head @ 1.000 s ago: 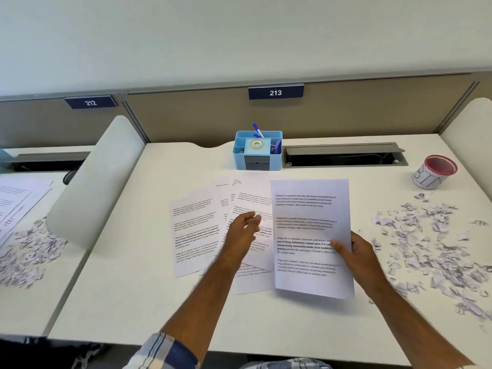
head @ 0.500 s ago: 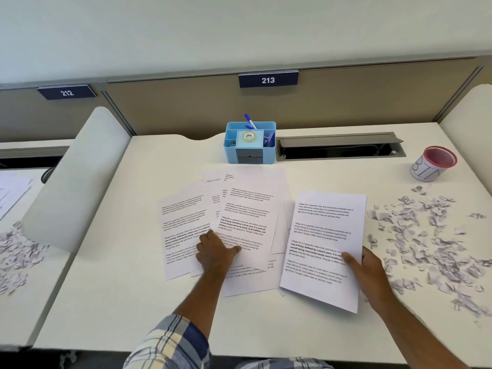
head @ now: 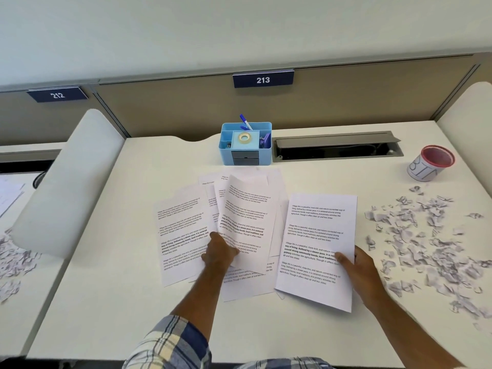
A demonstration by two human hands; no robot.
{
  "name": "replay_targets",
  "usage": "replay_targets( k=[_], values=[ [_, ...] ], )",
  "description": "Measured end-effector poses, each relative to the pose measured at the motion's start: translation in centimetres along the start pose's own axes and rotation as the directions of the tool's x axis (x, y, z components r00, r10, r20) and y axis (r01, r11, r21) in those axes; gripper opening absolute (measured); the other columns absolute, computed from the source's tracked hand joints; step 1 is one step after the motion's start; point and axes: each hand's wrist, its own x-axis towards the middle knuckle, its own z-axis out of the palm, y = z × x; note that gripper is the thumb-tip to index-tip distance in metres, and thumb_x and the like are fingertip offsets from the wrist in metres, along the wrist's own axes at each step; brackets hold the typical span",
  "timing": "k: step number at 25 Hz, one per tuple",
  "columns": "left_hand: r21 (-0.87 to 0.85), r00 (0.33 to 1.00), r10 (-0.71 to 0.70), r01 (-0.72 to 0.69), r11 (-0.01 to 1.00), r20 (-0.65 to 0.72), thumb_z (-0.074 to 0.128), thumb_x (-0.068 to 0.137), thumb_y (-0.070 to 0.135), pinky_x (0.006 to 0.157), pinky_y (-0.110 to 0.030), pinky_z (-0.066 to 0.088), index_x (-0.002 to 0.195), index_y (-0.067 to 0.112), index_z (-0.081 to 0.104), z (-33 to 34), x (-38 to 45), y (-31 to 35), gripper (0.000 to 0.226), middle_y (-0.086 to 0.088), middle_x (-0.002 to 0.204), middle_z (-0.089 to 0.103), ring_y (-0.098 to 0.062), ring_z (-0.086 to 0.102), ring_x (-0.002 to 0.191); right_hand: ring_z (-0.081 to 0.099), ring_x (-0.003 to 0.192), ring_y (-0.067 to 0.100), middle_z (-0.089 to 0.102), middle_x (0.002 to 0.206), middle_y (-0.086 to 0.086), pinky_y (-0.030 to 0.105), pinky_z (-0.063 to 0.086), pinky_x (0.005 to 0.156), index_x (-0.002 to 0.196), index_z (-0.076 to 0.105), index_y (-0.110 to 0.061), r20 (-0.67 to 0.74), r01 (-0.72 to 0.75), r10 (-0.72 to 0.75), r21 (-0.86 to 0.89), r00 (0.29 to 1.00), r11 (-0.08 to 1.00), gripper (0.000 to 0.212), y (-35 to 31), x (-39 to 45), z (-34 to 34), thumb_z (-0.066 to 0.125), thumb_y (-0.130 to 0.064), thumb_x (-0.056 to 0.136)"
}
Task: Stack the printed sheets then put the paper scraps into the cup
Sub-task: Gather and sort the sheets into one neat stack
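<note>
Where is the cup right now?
In the head view the cup stands at the far right of the desk, just right of the cable tray and beyond the paper scraps, away from both hands.

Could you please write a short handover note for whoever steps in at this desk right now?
Left hand: gripping the lower edge of one printed sheet, lifting it off the fanned sheets at desk centre.
Right hand: thumb pinning a separate sheet lying right of the fan.
Paper scraps: scattered on the right side of the desk.
Cup: far right, upright, no scraps visible in it.
Done: one sheet set aside as the start of a stack.
Left: gather the remaining sheets onto it, then put the scraps into the cup.
</note>
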Motion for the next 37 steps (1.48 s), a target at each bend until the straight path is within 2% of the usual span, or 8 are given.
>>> replay_targets(
  k=[6, 9, 15, 20, 24, 30, 35, 37],
  values=[
    [-0.215, 0.993, -0.017, 0.041, 0.976, 0.113, 0.077, 0.065, 0.034, 0.090, -0.049, 0.062, 0.122, 0.016, 0.068, 0.6, 1.9, -0.6, 0.060, -0.008, 0.117, 0.075, -0.033, 0.071, 0.104, 0.075, 0.094, 0.014, 0.076, 0.110, -0.007, 0.037, 0.058, 0.083, 0.121, 0.066, -0.018, -0.005, -0.010, 0.010, 0.005, 1.000, 1.000, 0.023, -0.1, 0.1, -0.1, 0.067, -0.016, 0.098],
    [-0.368, 0.991, 0.011, 0.040, 0.929, 0.135, 0.080, 0.081, 0.016, 0.089, -0.042, 0.062, 0.125, 0.010, 0.069, -1.2, 0.4, 0.5, 0.045, -0.011, 0.117, 0.075, -0.031, 0.071, 0.102, 0.074, 0.100, 0.018, 0.075, 0.116, -0.003, 0.043, 0.059, 0.089, 0.127, 0.064, -0.017, -0.008, -0.019, 0.020, 0.020, 1.000, 1.000, 0.028, 0.1, 0.3, -0.5, 0.066, -0.018, 0.099],
    [-0.656, 0.977, 0.075, 0.077, 0.751, 0.200, 0.082, 0.083, -0.001, 0.091, -0.045, 0.062, 0.126, 0.011, 0.069, -4.1, -1.9, 0.7, 0.047, -0.008, 0.116, 0.078, -0.029, 0.075, 0.103, 0.072, 0.107, 0.016, 0.073, 0.122, -0.006, 0.040, 0.058, 0.093, 0.132, 0.061, -0.017, 0.041, 0.003, -0.005, 0.057, 0.999, 0.998, 0.032, -0.6, 0.3, -0.2, 0.063, -0.013, 0.100],
    [-0.820, 0.917, 0.250, 0.127, 0.558, 0.312, 0.078, 0.086, -0.001, 0.086, -0.038, 0.063, 0.128, 0.020, 0.068, -6.0, -6.1, 1.3, 0.047, -0.002, 0.119, 0.078, -0.023, 0.076, 0.108, 0.073, 0.106, 0.021, 0.075, 0.119, -0.004, 0.052, 0.057, 0.097, 0.127, 0.065, -0.020, 0.086, -0.010, 0.000, 0.112, 0.996, 0.994, 0.029, -0.8, 0.5, 1.2, 0.065, -0.011, 0.099],
    [-0.770, 0.879, 0.290, 0.125, 0.626, 0.379, 0.080, 0.086, 0.003, 0.100, -0.052, 0.059, 0.132, 0.020, 0.066, -4.8, -8.3, 0.6, 0.051, -0.003, 0.123, 0.077, -0.026, 0.075, 0.113, 0.074, 0.105, 0.030, 0.075, 0.119, 0.004, 0.055, 0.057, 0.094, 0.128, 0.063, -0.017, 0.170, -0.089, 0.051, 0.222, 0.984, 0.971, 0.029, -3.0, 0.1, 3.0, 0.063, -0.010, 0.099],
    [-0.668, 0.893, 0.268, 0.047, 0.743, 0.361, 0.086, 0.083, 0.013, 0.082, -0.041, 0.065, 0.134, 0.028, 0.062, -3.7, -9.8, -0.8, 0.059, 0.008, 0.119, 0.078, -0.020, 0.074, 0.110, 0.072, 0.109, 0.033, 0.073, 0.125, 0.010, 0.044, 0.062, 0.085, 0.132, 0.059, -0.013, 0.266, -0.145, 0.040, 0.385, 0.963, 0.911, 0.029, -6.6, -0.7, 5.0, 0.056, -0.011, 0.103],
    [-0.636, 0.848, 0.345, -0.012, 0.771, 0.402, 0.092, 0.078, 0.022, 0.083, -0.046, 0.065, 0.132, 0.033, 0.062, -4.8, -9.9, -1.6, 0.062, 0.008, 0.120, 0.077, -0.020, 0.074, 0.112, 0.066, 0.122, 0.031, 0.067, 0.136, 0.009, 0.050, 0.054, 0.101, 0.139, 0.054, -0.014, 0.309, -0.083, -0.051, 0.407, 0.950, 0.910, 0.045, -7.5, -1.5, 5.8, 0.061, -0.033, 0.099],
    [-0.623, 0.833, 0.373, -0.044, 0.781, 0.409, 0.092, 0.078, 0.022, 0.084, -0.044, 0.065, 0.132, 0.031, 0.062, -5.1, -10.0, -1.7, 0.062, 0.007, 0.120, 0.077, -0.017, 0.075, 0.110, 0.066, 0.123, 0.032, 0.066, 0.136, 0.009, 0.051, 0.053, 0.103, 0.139, 0.054, -0.011, 0.338, -0.067, -0.076, 0.393, 0.938, 0.917, 0.046, -7.6, -1.7, 5.9, 0.066, -0.025, 0.097]
  ],
)
